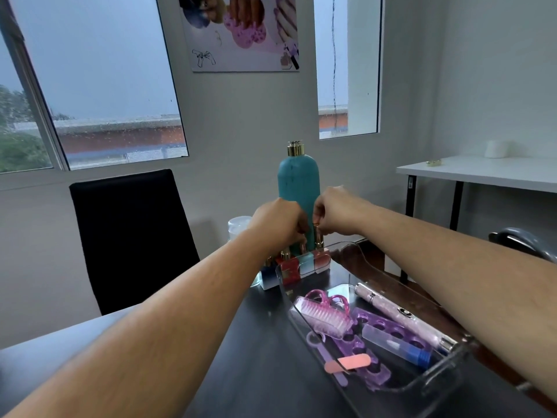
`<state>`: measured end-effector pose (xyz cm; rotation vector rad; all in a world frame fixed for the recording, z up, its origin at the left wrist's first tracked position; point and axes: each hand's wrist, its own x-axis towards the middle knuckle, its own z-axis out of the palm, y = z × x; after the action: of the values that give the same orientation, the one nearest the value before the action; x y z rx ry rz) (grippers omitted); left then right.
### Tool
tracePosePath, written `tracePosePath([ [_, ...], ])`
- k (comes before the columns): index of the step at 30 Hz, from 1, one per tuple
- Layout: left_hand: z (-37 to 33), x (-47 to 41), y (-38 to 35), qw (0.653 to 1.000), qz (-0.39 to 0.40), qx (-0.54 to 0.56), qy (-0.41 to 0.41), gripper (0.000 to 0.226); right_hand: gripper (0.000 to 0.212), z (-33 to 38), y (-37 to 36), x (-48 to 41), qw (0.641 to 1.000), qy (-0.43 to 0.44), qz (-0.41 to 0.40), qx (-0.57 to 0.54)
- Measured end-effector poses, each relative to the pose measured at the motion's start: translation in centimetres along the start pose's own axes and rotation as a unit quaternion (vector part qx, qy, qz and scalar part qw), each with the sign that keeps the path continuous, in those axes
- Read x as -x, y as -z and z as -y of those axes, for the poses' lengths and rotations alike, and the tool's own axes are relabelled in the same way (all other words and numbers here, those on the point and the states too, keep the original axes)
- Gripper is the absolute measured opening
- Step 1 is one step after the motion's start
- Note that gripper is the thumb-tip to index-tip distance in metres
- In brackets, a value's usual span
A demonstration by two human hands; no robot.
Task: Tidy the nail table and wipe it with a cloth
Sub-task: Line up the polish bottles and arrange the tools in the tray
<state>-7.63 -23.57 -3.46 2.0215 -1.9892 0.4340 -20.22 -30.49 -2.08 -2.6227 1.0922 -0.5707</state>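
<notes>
— What are the hands doing over there?

— Both are reached out to the far edge of the dark surface (259, 351). The right hand (333, 214) is pinched shut on the gold cap of a small nail polish bottle (319, 241). The left hand (278, 223) is curled down over the neighbouring caps; whether it actually grips one, I cannot tell from here.

— And the polishes?

— A short row of small nail polish bottles (297, 263), red, pale blue and pink, standing upright at that far edge, just in front of a tall teal bottle with a gold cap (298, 182).

— Anything nearer?

— A clear plastic tray (446, 368) along the right edge. In it lie a pink nail brush (321, 316), purple toe separators (373, 327), a glittery pink pen-shaped tool (401, 318), a clear tube with a blue cap (398, 345) and a small peach nail file (346, 365).

— Behind it all?

— A black chair (129, 233) at the far left, and a white side table (482, 171) against the wall.
</notes>
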Motion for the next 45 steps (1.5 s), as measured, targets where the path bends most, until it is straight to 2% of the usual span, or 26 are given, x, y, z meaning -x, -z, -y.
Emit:
tracePosePath([
  [6,0.1,0.4,0.9,1.000,-0.007,0.026,-0.006,0.023,0.013,0.0,0.5,0.2,1.000,0.000,0.002,0.011],
  [12,0.0,3.2,5.2,0.991,-0.117,0.059,-0.017,0.019,0.013,0.0,4.4,2.8,0.999,0.035,-0.015,-0.018],
  [14,-0.9,5.1,6.3,0.989,-0.127,0.072,-0.033,0.013,0.012,-0.3,5.6,4.5,0.998,0.046,-0.019,-0.025],
  [16,-2.1,6.9,6.8,0.991,-0.087,0.081,-0.059,0.009,0.010,-0.7,6.1,6.3,0.999,0.046,-0.002,-0.027],
  [20,-4.5,8.1,5.5,0.991,0.098,0.038,-0.089,0.022,0.013,-0.8,4.7,9.0,0.994,0.034,0.099,0.022],
  [23,-5.3,7.3,4.3,0.978,0.191,-0.017,-0.082,0.030,0.034,-0.1,2.7,10.2,0.981,0.005,0.193,0.034],
  [26,-5.1,7.0,3.7,0.970,0.232,-0.032,-0.068,0.028,0.046,0.8,1.0,10.6,0.973,-0.021,0.224,0.049],
  [30,-4.7,7.1,3.3,0.970,0.233,-0.017,-0.061,0.027,0.047,1.5,0.2,10.4,0.973,-0.027,0.225,0.037],
  [37,-4.1,7.2,2.9,0.979,0.195,0.040,-0.045,0.030,0.018,0.6,0.2,9.3,0.969,-0.085,0.207,-0.105],
  [40,-4.0,7.3,2.7,0.984,0.162,0.063,-0.040,0.045,0.011,0.1,0.5,8.8,0.975,-0.066,0.184,-0.105],
  [45,-3.7,7.1,2.5,0.989,0.122,0.071,-0.032,0.042,0.005,0.0,0.4,7.8,0.989,0.006,0.125,-0.075],
])
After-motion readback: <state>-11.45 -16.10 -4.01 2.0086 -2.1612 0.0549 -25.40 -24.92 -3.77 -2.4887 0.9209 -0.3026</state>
